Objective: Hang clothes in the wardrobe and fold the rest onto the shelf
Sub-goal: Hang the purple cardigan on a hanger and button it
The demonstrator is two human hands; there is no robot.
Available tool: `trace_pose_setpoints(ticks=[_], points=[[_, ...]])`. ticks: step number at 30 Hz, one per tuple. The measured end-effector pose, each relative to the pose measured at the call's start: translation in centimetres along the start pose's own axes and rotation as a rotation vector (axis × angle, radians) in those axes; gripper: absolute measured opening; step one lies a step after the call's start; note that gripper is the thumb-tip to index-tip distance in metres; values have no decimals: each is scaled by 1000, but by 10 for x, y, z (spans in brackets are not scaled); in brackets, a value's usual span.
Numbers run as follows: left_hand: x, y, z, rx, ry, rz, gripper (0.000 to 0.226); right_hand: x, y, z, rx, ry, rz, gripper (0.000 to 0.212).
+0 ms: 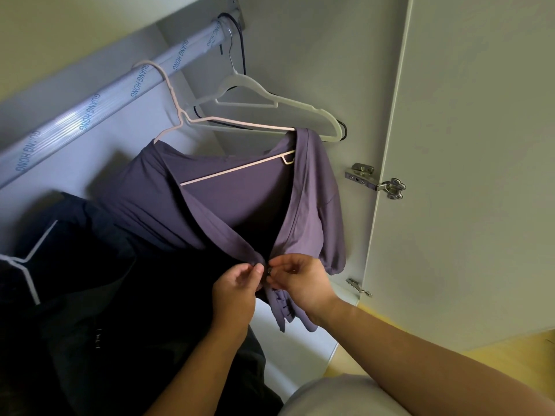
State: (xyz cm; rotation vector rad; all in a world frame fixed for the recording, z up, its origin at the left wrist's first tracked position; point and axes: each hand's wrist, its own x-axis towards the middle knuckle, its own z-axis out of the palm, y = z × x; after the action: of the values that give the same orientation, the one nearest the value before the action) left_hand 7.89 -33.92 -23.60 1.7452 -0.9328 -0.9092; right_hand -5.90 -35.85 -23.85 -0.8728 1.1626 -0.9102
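Pinching shirt point(234, 199) under GUANG HONG rail point(90, 109)

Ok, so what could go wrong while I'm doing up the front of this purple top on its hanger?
1. Both the left hand and right hand pinch the front edges of the purple top low down. A downward tug could drag its shoulders off the thin pink hanger, where the right shoulder sits at the very tip.
2. The empty white hanger hangs close behind it, so a swing might tangle the two on the rail.
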Motion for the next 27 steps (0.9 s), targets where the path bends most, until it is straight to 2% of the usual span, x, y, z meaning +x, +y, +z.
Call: trace_pose_setpoints(ticks=[8,16,21,27], points=[[1,2,3,-86,-24,-31,11,1,-1,-5,-87,14,-54,25],[0,3,4,30,-27,13,14,8,3,-8,-248,53,-132,13],[-2,6,4,107,-41,66,10,12,7,-9,-436,66,-248,19],[-1,7,4,141,-41,89,8,12,10,-9,-501,104,-355,19]])
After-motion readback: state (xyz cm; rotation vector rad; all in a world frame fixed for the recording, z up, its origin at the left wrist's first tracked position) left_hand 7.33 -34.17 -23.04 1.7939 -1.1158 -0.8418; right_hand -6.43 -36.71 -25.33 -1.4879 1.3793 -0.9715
